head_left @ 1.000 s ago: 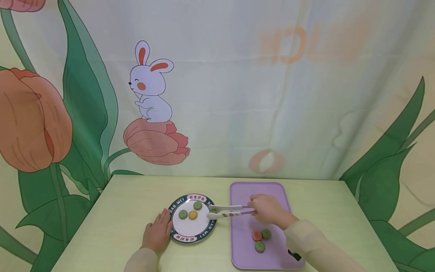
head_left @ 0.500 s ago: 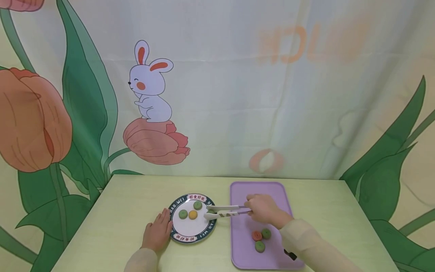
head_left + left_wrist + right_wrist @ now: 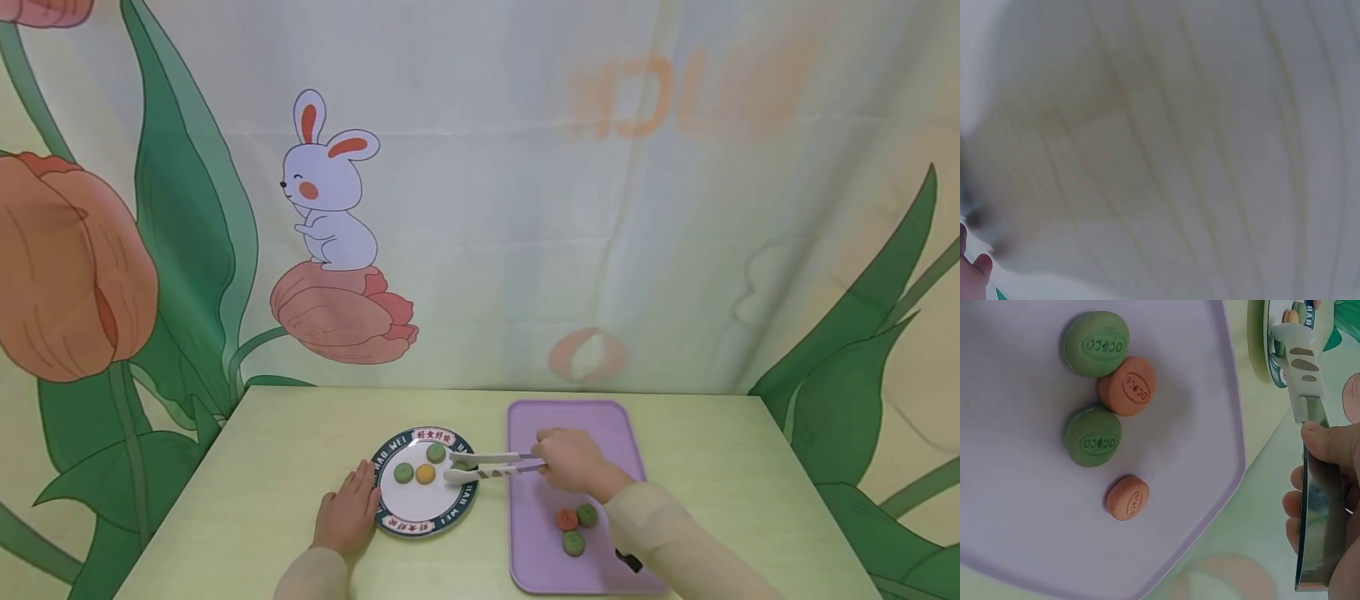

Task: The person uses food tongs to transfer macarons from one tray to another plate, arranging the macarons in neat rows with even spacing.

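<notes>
My right hand (image 3: 573,460) grips white-tipped metal tongs (image 3: 491,472) above the purple tray (image 3: 536,417), their tips reaching over the plate's right side. Between those tips sits a green cookie-like disc (image 3: 462,466), partly hidden by them. My left hand (image 3: 348,510) rests on the table with fingers extended, fingertips right at the left rim of the round plate (image 3: 416,504). On that plate lie two green discs, one at the back (image 3: 437,452) and a left green disc (image 3: 403,472), plus a yellow disc (image 3: 425,473). In the left wrist view only fingertips (image 3: 974,269) show.
Two green discs (image 3: 1092,437) and an orange-red disc (image 3: 1127,386) cluster on the tray. A smaller-looking orange-red disc (image 3: 1127,497) lies apart, hidden from the head view by my right arm. A printed curtain (image 3: 480,250) hangs behind the table (image 3: 285,417).
My right hand has moved slightly left, carrying the tongs and green disc farther in over the plate. The left hand and the other discs stay put.
</notes>
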`<state>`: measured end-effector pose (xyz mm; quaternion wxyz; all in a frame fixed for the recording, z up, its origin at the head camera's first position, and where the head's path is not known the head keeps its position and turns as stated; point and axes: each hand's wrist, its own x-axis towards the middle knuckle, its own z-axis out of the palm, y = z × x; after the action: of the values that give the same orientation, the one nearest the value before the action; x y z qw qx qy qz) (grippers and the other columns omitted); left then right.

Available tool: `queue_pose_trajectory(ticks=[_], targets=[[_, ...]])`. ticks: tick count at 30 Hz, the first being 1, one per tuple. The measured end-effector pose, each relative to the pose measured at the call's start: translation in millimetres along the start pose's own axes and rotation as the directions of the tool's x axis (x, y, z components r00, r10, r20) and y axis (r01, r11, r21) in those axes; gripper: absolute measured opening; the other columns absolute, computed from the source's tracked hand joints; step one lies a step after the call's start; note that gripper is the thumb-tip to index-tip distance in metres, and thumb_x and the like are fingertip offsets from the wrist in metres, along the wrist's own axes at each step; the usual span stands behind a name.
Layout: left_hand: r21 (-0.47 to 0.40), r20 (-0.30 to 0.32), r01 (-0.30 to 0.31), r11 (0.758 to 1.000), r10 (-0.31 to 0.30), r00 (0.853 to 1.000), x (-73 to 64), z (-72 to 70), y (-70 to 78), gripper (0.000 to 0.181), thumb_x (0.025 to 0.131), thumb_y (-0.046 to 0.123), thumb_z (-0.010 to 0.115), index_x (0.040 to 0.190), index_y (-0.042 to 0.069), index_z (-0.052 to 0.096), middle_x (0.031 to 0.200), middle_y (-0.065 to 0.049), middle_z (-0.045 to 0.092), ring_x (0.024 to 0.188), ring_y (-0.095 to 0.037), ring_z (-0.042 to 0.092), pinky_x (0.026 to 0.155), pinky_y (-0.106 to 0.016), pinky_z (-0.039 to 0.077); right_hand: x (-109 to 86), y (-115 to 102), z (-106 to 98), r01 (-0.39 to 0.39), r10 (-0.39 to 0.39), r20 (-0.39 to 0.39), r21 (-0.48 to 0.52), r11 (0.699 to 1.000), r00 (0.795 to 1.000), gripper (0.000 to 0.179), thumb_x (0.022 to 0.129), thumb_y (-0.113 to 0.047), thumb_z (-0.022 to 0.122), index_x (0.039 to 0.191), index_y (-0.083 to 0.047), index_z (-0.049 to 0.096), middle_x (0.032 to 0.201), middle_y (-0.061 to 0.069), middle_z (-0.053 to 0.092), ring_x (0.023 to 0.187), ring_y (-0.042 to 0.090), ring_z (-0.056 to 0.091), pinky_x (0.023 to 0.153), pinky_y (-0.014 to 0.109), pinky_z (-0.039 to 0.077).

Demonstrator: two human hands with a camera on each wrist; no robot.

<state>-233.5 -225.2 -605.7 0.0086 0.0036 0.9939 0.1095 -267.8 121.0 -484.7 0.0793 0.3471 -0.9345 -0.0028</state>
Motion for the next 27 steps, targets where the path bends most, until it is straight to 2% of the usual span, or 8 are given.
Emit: queue_pose_trajectory(ticks=[15,27], targets=[[0.005,-0.013,-0.010,1.000,0.010,1.000,-0.7,1.0,-0.6,0.055,0.094,0.034,0.029,0.139,0.003,0.024,0.144,-0.014,0.027,0.128,-0.035,0.031,0.098,-0.057,0.030,6.0,-4,6,-0.021,0.021,0.010,0.009,1.000,1.000,0.008,0.067,-0.014,0.066,0.063,-0.018,0.059,0.060,-0.008,0.039,0.051,0.009,0.038,0.040,0.022,0.030],[0.006,-0.009,-0.008,1.000,0.008,1.000,0.6,2.6,-2.0,0.055,0.094,0.035,0.030,0.139,0.003,0.024,0.144,-0.013,0.027,0.129,-0.034,0.031,0.098,-0.057,0.029,9.0,-10,6,-0.033,0.033,0.054,-0.001,0.999,0.998,0.004,0.069,-0.014,0.065,0.068,-0.017,0.063,0.061,-0.008,0.039,0.052,0.008,0.036,0.041,0.020,0.030]])
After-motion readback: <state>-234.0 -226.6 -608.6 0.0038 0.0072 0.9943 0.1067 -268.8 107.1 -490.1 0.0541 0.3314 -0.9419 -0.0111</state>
